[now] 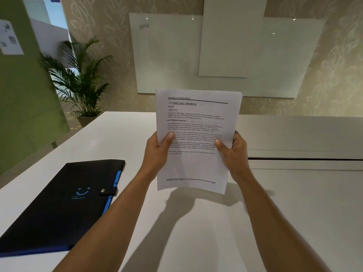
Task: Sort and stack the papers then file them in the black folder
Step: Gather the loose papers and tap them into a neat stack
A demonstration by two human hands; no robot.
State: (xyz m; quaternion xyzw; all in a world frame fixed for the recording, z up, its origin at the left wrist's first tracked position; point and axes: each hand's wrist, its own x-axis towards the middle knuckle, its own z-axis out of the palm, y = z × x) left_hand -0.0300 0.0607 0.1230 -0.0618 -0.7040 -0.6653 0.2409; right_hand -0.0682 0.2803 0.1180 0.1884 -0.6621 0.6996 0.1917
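Left hand [157,150] and right hand [232,152] grip the side edges of thin printed papers [196,138], upright above the smooth white table [196,232]. A flat black folder [59,205], snapped shut, lies left.

Papers [196,138] above table [216,222] (held upright); folder [59,209] left.

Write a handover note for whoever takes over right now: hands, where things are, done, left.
Left hand: grip on the left edge of the papers, thumb on the front.
Right hand: grip on the right edge, thumb on the front.
Papers: held upright as one stack above the white table, printed side toward the camera.
Black folder: flat on the table to the left, snap strap closed.
Done: papers gathered in one stack.
Left: open folder, file the stack.
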